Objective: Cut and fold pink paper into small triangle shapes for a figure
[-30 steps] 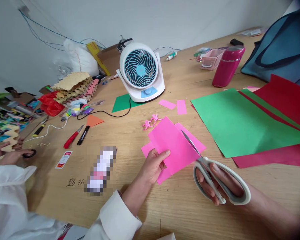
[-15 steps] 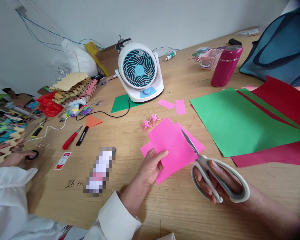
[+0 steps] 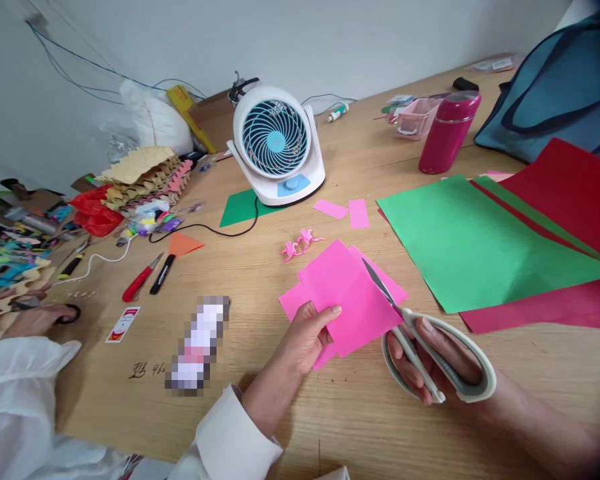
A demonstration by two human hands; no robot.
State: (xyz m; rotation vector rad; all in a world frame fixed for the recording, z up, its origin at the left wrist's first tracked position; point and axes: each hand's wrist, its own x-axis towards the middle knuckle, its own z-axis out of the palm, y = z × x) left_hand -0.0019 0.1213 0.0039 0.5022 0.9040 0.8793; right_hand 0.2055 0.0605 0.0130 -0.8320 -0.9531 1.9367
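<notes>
Between the thumb and fingers of my left hand [image 3: 306, 339] is a sheet of pink paper [image 3: 353, 293], held just over the table. More pink paper [image 3: 291, 299] shows beneath and beside it. My right hand [image 3: 420, 360] has its fingers through the handles of grey-and-white scissors [image 3: 405, 327]. The scissor blades lie at the sheet's right edge, pointing up and left; whether paper is between them I cannot make out. Small pink paper cutouts [image 3: 300, 245] and two pink rectangles [image 3: 359, 214] rest beyond the sheet.
A white fan [image 3: 280, 147] stands at the back. Green paper [image 3: 480, 247] and red sheets lie right, near a magenta flask [image 3: 447, 137] and blue bag [image 3: 555, 93]. A red-handled knife [image 3: 139, 283], black cutter [image 3: 163, 275] and blurred phone [image 3: 199, 347] lie left. A co-worker's hand [image 3: 40, 320] holds scissors.
The upper pink sheet has shifted slightly right and turned in my left hand, toward the scissors. My right hand keeps nearly the same place. The whole view has drifted a little.
</notes>
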